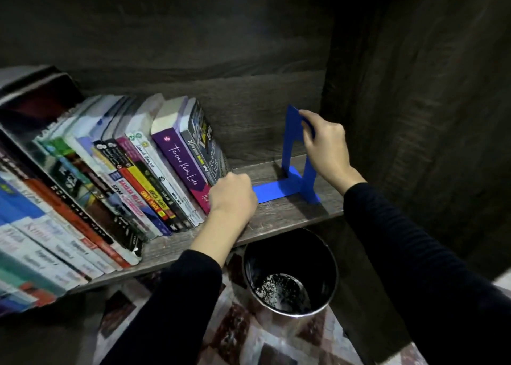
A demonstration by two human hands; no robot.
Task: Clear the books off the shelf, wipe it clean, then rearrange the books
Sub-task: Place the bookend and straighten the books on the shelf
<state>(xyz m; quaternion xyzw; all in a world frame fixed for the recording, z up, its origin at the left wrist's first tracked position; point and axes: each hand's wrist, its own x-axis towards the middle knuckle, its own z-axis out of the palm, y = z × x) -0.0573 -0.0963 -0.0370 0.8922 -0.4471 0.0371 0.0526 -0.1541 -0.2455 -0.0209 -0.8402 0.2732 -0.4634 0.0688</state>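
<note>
Books (110, 176) in row on shelf (290, 218), left end to mid, spines out, leaning left. Purple book (179, 160) + grey book (206, 140) last on right. L hand (233, 196) at foot of these two, nr shelf front edge, fingers curled tight; whether it grips anything, can't tell. Blue bookend (293, 149) upright nr right end of shelf, apart from row, flat foot pointing left to L hand. R hand (325, 143) pinches bookend top edge, thumb + fingers closed on plate. Below shelf: black bin (290, 276) on patterned floor (235, 334).
</note>
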